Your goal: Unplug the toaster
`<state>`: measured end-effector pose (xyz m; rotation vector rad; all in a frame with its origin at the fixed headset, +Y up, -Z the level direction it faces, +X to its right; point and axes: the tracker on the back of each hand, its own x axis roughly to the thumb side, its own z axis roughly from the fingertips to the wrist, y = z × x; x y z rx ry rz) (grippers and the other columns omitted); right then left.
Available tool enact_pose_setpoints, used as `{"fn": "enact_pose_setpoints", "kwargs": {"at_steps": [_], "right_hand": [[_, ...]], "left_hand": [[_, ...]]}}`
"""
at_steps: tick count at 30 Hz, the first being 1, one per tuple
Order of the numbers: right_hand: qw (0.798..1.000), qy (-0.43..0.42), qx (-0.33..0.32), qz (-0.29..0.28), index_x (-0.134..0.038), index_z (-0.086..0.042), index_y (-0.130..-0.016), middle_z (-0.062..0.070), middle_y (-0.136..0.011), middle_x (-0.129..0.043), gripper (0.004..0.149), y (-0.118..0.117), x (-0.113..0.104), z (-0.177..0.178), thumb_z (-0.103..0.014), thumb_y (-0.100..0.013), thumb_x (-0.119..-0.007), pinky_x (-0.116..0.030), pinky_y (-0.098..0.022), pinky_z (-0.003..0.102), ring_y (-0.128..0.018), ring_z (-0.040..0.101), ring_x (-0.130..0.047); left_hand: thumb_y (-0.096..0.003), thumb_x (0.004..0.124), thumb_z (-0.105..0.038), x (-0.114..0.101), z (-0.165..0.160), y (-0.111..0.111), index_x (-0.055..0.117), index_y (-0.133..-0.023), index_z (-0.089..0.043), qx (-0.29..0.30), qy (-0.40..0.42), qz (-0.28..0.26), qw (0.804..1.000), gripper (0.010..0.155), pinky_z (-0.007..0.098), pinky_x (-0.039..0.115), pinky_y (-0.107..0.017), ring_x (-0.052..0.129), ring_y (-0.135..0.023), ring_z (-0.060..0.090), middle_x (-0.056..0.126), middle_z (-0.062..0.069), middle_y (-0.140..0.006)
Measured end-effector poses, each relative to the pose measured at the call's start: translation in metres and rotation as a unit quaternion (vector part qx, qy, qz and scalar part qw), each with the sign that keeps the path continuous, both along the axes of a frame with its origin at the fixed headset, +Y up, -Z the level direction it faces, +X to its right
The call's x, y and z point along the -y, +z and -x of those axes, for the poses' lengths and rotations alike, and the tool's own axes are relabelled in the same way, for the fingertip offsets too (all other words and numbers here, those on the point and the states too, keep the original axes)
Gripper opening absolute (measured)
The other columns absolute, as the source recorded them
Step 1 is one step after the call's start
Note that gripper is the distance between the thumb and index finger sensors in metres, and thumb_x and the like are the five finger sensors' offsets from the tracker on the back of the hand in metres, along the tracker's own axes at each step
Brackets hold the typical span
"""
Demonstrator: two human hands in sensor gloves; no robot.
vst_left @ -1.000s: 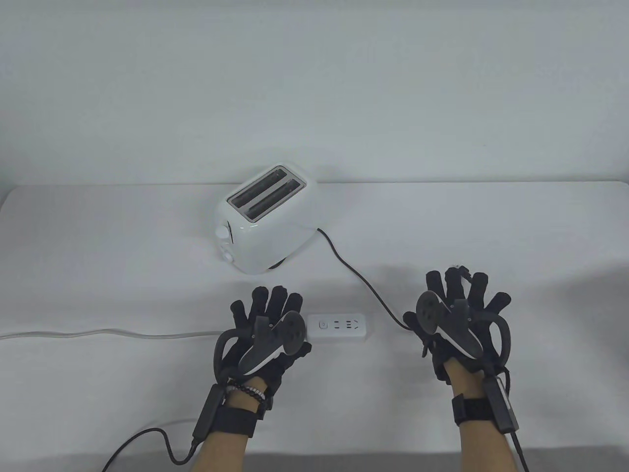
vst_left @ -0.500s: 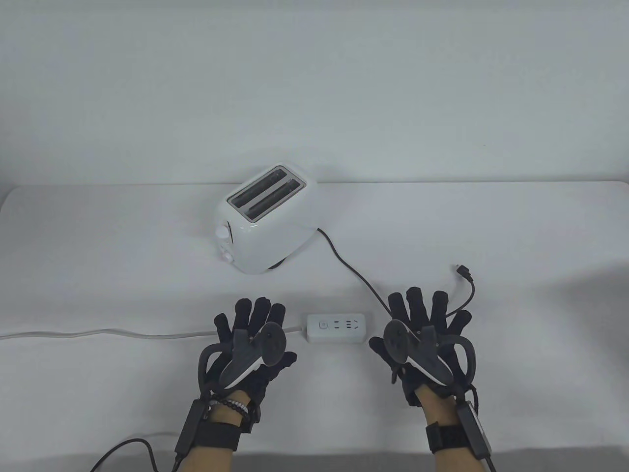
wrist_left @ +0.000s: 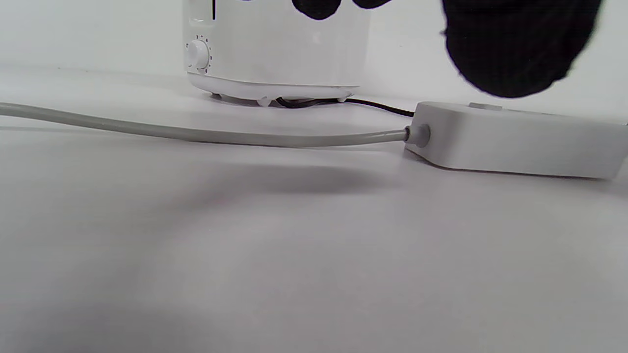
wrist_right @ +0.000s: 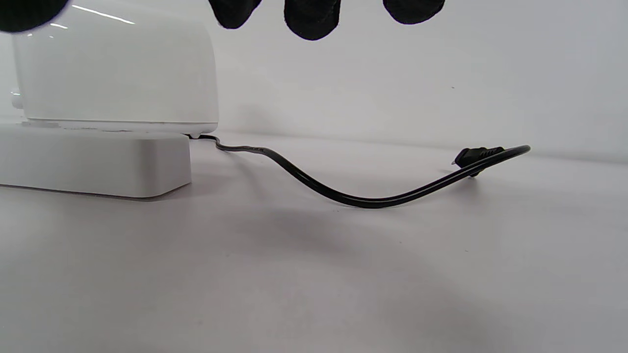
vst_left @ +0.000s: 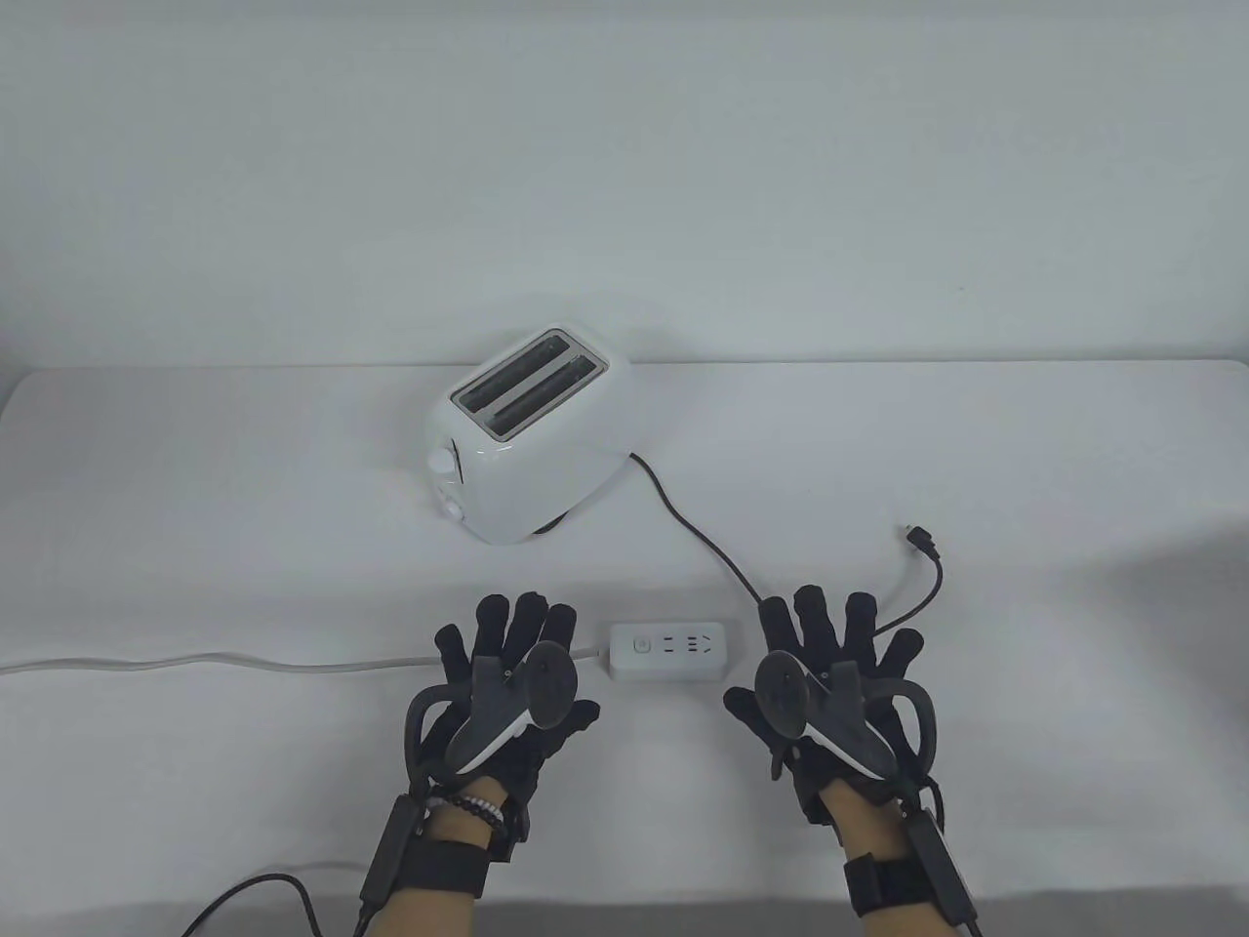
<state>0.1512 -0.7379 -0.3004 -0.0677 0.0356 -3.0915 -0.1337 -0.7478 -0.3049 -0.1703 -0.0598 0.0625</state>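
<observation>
The toaster (vst_left: pixel 527 434) stands at the far centre of the table (vst_left: pixel 1073 459), slots upward, dials facing near-left. Its black cord (vst_left: pixel 703 535) leaves the right side of the base, runs near and right across the table, passes under the fingers of the right hand (vst_left: pixel 829 688), then loops back to the far right. The plug (vst_left: pixel 918 536) lies at the end of that loop, on the table and well apart from the power strip (vst_left: pixel 669 652). The sockets on the strip show nothing inserted, so the task appears complete.

The power strip sits between the two hands, with its grey cable (vst_left: pixel 195 664) running left off the table. This placement keeps the strip reachable by either hand.

The left hand (vst_left: pixel 512 683) hovers just left of the strip, fingers spread and extended, holding nothing. The right hand hovers just right of the strip, fingers likewise spread, holding nothing; the right wrist view shows the cord lying free on the table beyond the fingertips (wrist_right: pixel 312 17).
</observation>
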Motion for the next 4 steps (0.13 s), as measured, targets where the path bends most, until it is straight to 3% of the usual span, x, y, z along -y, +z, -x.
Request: {"fn": "enact_pose_setpoints", "kwargs": {"at_steps": [4], "right_hand": [[1.000, -0.003, 0.010, 0.003, -0.033, -0.028, -0.109, 0.012, -0.119, -0.032, 0.096, 0.0008, 0.0010, -0.0057, -0.074, -0.030, -0.063, -0.031, -0.057, 0.084, -0.102, 0.058, -0.033]], "left_hand": [[-0.0397, 0.073, -0.070, 0.0021, -0.0024, -0.0015, 0.014, -0.116, -0.049, 0.001, -0.003, 0.008, 1.000, 0.099, 0.069, 0.018, -0.087, 0.012, -0.126, 0.034, 0.016, -0.010, -0.133]]}}
